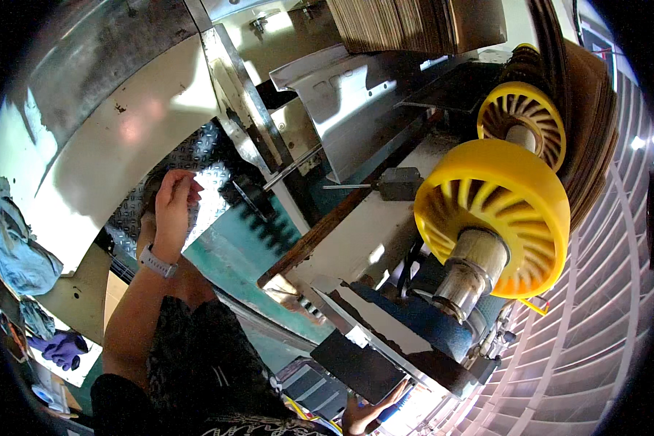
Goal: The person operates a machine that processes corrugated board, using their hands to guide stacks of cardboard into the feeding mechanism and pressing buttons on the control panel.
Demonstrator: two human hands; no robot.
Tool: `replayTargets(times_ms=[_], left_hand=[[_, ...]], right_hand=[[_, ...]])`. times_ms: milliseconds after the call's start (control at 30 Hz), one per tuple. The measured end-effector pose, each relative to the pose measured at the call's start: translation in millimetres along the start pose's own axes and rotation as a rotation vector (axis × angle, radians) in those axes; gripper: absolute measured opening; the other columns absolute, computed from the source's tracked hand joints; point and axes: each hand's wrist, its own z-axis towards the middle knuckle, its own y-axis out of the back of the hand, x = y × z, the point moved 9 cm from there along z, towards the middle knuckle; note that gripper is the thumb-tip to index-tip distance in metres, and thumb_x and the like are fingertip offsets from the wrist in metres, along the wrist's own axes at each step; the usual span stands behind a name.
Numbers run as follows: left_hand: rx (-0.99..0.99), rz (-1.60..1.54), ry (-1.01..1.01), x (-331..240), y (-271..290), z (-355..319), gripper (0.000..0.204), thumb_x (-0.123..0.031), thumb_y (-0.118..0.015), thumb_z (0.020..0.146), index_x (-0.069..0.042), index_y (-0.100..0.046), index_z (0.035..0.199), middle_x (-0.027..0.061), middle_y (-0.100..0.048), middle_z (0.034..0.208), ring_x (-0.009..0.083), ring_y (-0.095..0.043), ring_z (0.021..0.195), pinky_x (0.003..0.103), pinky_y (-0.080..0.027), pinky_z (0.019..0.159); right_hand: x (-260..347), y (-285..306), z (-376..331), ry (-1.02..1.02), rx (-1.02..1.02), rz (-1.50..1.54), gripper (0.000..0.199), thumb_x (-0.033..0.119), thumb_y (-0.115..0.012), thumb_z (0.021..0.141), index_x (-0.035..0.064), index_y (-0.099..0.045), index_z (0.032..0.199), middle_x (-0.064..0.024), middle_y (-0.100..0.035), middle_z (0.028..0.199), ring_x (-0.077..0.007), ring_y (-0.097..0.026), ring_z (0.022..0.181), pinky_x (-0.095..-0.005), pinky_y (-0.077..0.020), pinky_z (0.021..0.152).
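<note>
In the head view, the left hand (173,200), watch (158,261) at its wrist, is at nine o'clock over the tread plate (205,149), fingers loosely curled, half open. The right hand (363,416) is at six o'clock, by the black box (360,367); I cannot tell whether its fingers grip it. The yellow wheel (432,190) is at three, cardboard (396,27) at one.

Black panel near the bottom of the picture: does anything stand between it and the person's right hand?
Nothing visible does: the right hand is right by the black panel's lower edge, though contact is unclear.
</note>
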Motion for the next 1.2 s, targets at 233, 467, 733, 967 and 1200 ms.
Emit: replayTargets(times_ms=[233, 467, 733, 967, 1200], left_hand=[[0.026, 0.040, 0.046, 32, 10, -26, 0.012, -0.012, -0.043, 0.091, -0.005, -0.052, 0.092, 0.0011, -0.057, 0.074, 0.0063, -0.048, 0.063, 0.019, -0.038, 0.057], [-0.026, -0.009, 0.045, 55, 31, -22, 0.012, -0.012, -0.043, 0.091, -0.006, -0.053, 0.092, 0.0009, -0.057, 0.073, 0.0066, -0.047, 0.063, 0.020, -0.038, 0.057], [-0.099, -0.063, 0.056, 94, 57, -17, 0.011, -0.010, -0.043, 0.091, -0.004, -0.052, 0.094, 0.0036, -0.057, 0.075, 0.0085, -0.048, 0.066, 0.020, -0.040, 0.061], [-0.062, -0.086, 0.066, 135, 65, -39, 0.011, -0.007, -0.043, 0.090, -0.003, -0.052, 0.093, 0.0047, -0.056, 0.077, 0.0095, -0.049, 0.067, 0.021, -0.041, 0.064], [0.071, -0.222, 0.060, 176, 57, -50, 0.015, -0.010, -0.042, 0.091, -0.002, -0.051, 0.100, 0.0050, -0.056, 0.080, 0.0096, -0.050, 0.070, 0.023, -0.042, 0.069]], right_hand=[[23, 3, 4, 0.040, 0.069, -0.105, 0.088, 0.008, -0.068, 0.066, 0.0049, -0.018, 0.138, -0.0206, -0.026, 0.138, -0.0358, -0.027, 0.126, -0.0476, -0.0157, 0.105], [-4, -5, -3, -0.013, 0.156, -0.140, 0.097, 0.006, -0.073, 0.061, 0.0022, -0.013, 0.138, -0.0217, -0.023, 0.139, -0.0376, -0.024, 0.127, -0.0483, -0.0133, 0.104], [-6, -12, 0, -0.010, 0.048, -0.133, 0.097, 0.008, -0.073, 0.060, 0.0021, -0.015, 0.137, -0.0199, -0.026, 0.137, -0.0351, -0.026, 0.126, -0.0461, -0.0146, 0.104], [-27, -14, -6, -0.035, -0.029, -0.049, 0.096, 0.009, -0.073, 0.059, 0.0020, -0.017, 0.137, -0.0182, -0.028, 0.135, -0.0329, -0.027, 0.126, -0.0442, -0.0157, 0.104], [-60, -8, -7, -0.002, -0.115, 0.170, 0.095, 0.011, -0.073, 0.058, 0.0019, -0.019, 0.136, -0.0166, -0.031, 0.134, -0.0307, -0.028, 0.125, -0.0423, -0.0168, 0.104]])
